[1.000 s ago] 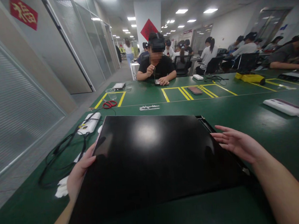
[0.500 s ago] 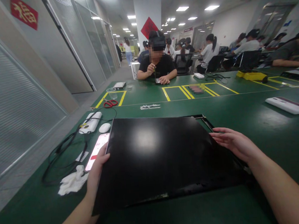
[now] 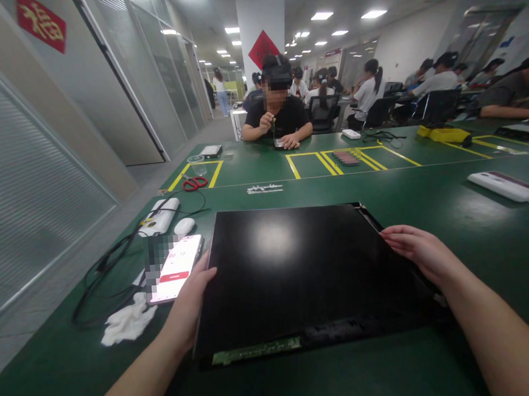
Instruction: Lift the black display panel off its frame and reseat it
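Note:
A large black glossy panel (image 3: 298, 274) lies over a dark frame (image 3: 371, 217), whose edge shows along the right side. A green circuit strip (image 3: 258, 350) is exposed at the panel's near edge. My left hand (image 3: 194, 301) grips the panel's left edge, thumb on top and the other fingers hidden beneath. At the right edge, my right hand (image 3: 417, 250) has its fingers pressed together on the frame's rim. Just left of my left hand is a lit phone (image 3: 176, 269).
On the green table (image 3: 428, 185) are a crumpled tissue (image 3: 128, 321), black cables (image 3: 100, 266), a white oval case (image 3: 185, 226), red scissors (image 3: 194, 183), small silvery pieces (image 3: 264, 189) and a white device (image 3: 508, 186) at right. A person (image 3: 276, 108) sits opposite.
The panel and my left hand have moved right, so the panel covers more of the frame. The green strip and more of the phone now show. My right hand has shifted slightly right.

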A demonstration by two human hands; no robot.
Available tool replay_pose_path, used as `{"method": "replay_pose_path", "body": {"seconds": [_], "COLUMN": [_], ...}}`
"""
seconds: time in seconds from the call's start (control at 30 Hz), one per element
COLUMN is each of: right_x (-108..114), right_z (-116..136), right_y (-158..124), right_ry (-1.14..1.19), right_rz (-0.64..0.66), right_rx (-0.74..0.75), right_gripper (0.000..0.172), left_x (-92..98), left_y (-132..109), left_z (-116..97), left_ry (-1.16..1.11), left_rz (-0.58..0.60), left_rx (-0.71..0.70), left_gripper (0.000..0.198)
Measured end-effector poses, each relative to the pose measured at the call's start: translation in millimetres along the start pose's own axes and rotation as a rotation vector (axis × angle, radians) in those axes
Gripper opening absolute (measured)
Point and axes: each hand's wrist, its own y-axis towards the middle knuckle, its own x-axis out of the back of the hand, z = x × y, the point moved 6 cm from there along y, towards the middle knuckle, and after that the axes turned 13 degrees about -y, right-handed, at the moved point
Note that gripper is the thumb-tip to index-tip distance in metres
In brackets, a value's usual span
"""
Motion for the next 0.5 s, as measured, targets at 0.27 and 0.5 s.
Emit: {"method": "replay_pose_path", "body": {"seconds": [0.27, 0.5], "right_x": [-2, -1], "right_z": [2, 3], "right_y": [-2, -4], "right_ry": [-0.037, -0.073], "right_rz": [-0.004, -0.022], "right_rx": [0.031, 0.063], "right_gripper": [0.021, 0.022], "left_x": [1.8, 13.6], "left_y": [-20, -15], "left_z": [-3, 9], "left_ry": [-0.010, -0.021], "left_rz": [-0.051, -0.078], "left_rx": [0.081, 0.139], "left_gripper": [0.049, 0.039]}}
